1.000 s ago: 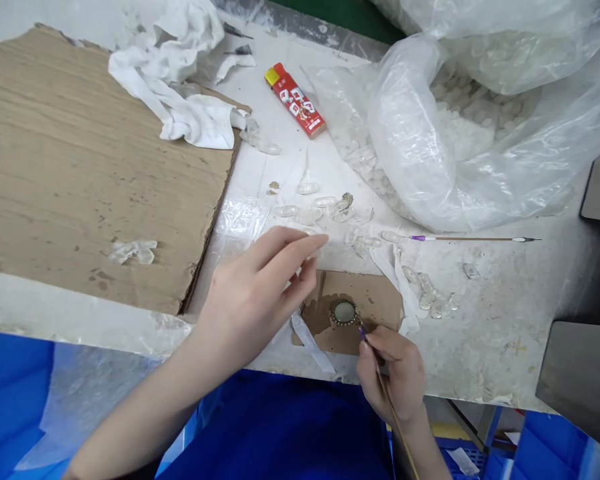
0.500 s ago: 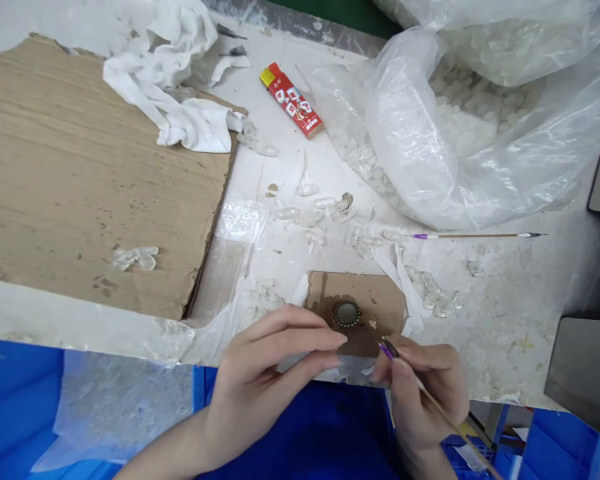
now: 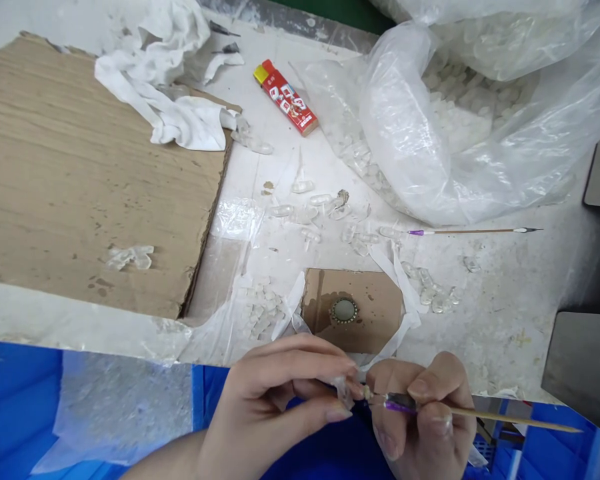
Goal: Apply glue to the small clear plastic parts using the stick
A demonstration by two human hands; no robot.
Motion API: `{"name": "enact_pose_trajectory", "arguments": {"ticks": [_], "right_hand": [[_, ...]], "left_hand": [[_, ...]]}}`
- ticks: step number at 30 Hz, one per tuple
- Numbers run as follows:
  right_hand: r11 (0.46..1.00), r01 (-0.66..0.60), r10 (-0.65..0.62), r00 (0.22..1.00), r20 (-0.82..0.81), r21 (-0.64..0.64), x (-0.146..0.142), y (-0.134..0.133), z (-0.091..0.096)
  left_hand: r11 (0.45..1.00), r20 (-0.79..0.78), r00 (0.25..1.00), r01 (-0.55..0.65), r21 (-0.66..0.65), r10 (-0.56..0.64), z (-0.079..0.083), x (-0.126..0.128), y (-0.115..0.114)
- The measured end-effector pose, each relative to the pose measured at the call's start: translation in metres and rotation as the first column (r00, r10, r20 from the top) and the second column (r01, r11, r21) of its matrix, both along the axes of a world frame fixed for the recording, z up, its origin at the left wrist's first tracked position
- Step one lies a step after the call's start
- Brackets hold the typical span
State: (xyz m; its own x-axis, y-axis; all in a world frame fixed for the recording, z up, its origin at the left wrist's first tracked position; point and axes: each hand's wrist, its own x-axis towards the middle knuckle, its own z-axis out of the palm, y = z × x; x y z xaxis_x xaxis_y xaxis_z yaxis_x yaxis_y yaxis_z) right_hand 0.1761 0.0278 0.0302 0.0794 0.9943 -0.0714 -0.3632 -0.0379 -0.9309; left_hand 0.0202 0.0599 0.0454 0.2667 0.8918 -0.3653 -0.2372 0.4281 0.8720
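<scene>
My left hand (image 3: 280,400) is at the near table edge, its fingertips pinching a small clear piece (image 3: 343,390). My right hand (image 3: 420,417) grips a thin brush (image 3: 480,413) with a purple ferrule, the tip touching that clear piece. Just beyond the hands lies a small brown card (image 3: 375,307) bearing a round metal setting with a pale stone (image 3: 345,311). White paper strips (image 3: 405,293) curl around the card.
Loose clear pieces (image 3: 325,213) are scattered mid-table, with a second brush (image 3: 473,231) to the right. A big plastic bag of clear parts (image 3: 470,120) fills the back right. A corrugated cardboard sheet (image 3: 80,173), white cloth (image 3: 165,100) and red lighter (image 3: 285,97) lie behind.
Both hands have drawn back from the card toward the table edge. My left hand came from the scattered pieces and now pinches a clear piece, which the brush tip has met.
</scene>
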Motion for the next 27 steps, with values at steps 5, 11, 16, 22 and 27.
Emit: {"name": "enact_pose_trajectory", "arguments": {"ticks": [5, 11, 16, 22, 27], "right_hand": [[0.999, 0.036, -0.037, 0.999, 0.032, 0.039, -0.008, -0.003, 0.001], [0.996, 0.078, -0.082, 0.993, 0.087, 0.042, -0.008, -0.005, 0.002], [0.992, 0.112, -0.118, 0.986, 0.115, 0.064, -0.009, -0.006, 0.002], [0.994, 0.097, -0.101, 0.99, 0.1, 0.049, -0.009, -0.005, 0.003], [0.993, 0.107, -0.11, 0.99, 0.09, 0.043, -0.01, -0.006, 0.003]], "left_hand": [[0.998, 0.041, 0.999, 0.032, -0.061, -0.03, -0.003, 0.006, -0.006], [0.975, 0.309, 0.946, -0.029, -0.219, 0.098, -0.015, 0.015, -0.025], [0.969, 0.27, 0.954, -0.061, -0.241, 0.127, -0.009, 0.013, -0.024], [0.96, 0.228, 0.973, 0.033, -0.279, 0.033, -0.004, 0.006, -0.014], [0.967, 0.236, 0.971, 0.016, -0.255, 0.046, -0.003, 0.009, -0.011]]}}
